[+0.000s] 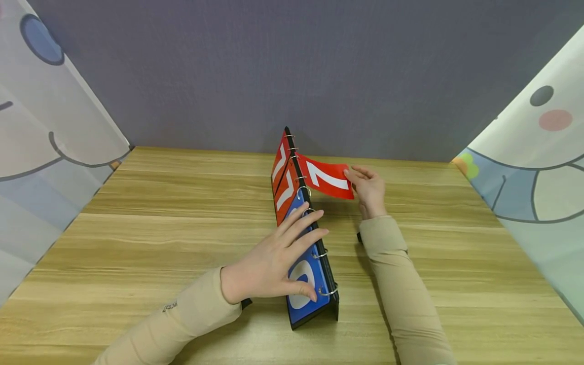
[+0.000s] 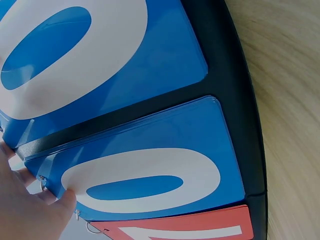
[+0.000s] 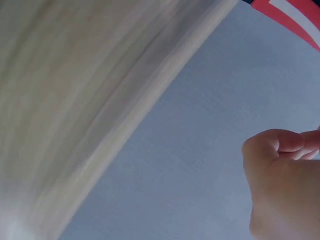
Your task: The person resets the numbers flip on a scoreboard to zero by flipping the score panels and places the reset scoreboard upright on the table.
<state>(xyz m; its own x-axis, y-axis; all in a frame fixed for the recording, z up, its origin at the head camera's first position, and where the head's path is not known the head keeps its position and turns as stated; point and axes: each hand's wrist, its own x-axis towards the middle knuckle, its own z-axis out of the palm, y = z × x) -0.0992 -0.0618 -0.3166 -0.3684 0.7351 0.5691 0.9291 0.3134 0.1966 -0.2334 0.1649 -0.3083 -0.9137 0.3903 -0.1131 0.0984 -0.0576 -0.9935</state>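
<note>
1 red card (image 1: 325, 177) in right fingers (image 1: 363, 172)

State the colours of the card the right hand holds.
The card is red with a white 7; head view best.

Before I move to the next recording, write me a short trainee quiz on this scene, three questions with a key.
1. What colour is the card that the right hand pinches? (a) blue (b) black (c) red
2. True or false: the flip scoreboard stands tent-like on the table.
3. Fill in: in the left wrist view, the lower blue card shows the digit ____.

Key: 1: c; 2: true; 3: 0
</note>
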